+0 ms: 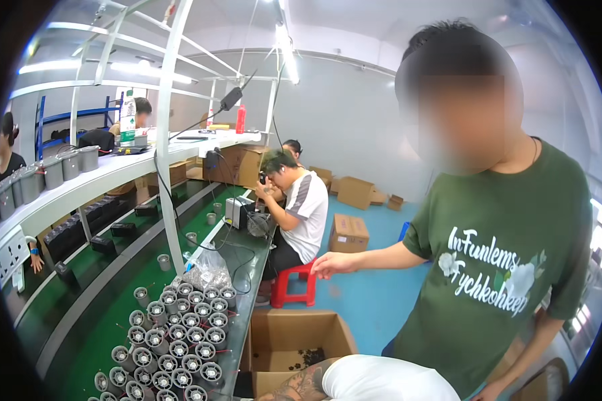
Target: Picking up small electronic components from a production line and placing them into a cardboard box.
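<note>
Neither my left hand nor my right hand shows in the head view. Along the lower edge lies a tattooed arm (306,384) in a white sleeve (388,378), its hand cut off by the frame; whose arm it is I cannot tell. Left of it, many grey cylindrical motor-like units (178,348) with round spoked tops and thin red wires stand packed together on the bench. Behind these sits a clear plastic bag (209,269) full of small parts. An open cardboard box (294,334) with small dark pieces inside stands beside the bench.
A person in a green T-shirt (495,267) stands close on the right, one arm stretched left. Farther off, a person in white (304,207) sits on a red stool (293,287) at the bench. A green conveyor (124,277) and white frame post (170,134) lie left.
</note>
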Demonstrator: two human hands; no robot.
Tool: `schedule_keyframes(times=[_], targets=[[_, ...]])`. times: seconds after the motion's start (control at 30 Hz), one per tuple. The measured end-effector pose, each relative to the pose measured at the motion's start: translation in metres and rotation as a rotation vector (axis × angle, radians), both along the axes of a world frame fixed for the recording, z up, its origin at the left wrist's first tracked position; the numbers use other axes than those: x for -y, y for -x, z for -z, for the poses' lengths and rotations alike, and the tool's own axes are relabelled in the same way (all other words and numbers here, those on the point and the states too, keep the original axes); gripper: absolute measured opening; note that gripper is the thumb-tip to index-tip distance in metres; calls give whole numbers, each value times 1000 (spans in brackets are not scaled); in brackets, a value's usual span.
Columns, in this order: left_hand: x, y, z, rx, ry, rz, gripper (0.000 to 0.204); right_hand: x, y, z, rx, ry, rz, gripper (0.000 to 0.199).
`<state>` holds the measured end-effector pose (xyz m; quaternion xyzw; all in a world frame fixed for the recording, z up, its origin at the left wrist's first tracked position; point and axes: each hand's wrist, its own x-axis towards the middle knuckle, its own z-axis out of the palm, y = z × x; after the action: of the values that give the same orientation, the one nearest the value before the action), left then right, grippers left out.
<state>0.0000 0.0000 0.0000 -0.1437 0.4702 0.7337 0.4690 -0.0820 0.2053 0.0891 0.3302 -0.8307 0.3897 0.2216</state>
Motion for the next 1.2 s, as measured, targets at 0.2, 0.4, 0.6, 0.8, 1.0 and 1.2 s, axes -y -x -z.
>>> schedule_keyframes(times=[0.2, 0.4, 0.6, 0.8, 1.0, 1.2], targets=[[27, -9, 9, -201, 33, 176, 31, 13, -8, -2, 10, 13, 64, 35], [34, -15, 19, -17, 29, 12, 15, 12, -10, -10, -19, 34, 48, 36], [35, -16, 54, -15, 31, -54, 15, 10, -10, -8, -25, 31, 38, 36], [37, -9, 42, -242, -29, 124, 23, 11, -9, -7, -45, 21, 38, 33], [29, 8, -38, -583, 200, 414, 28, 13, -7, -20, -73, 49, 25, 33], [26, 12, -67, -566, 267, 465, 26, 7, -4, 10, -58, -23, 36, 28]])
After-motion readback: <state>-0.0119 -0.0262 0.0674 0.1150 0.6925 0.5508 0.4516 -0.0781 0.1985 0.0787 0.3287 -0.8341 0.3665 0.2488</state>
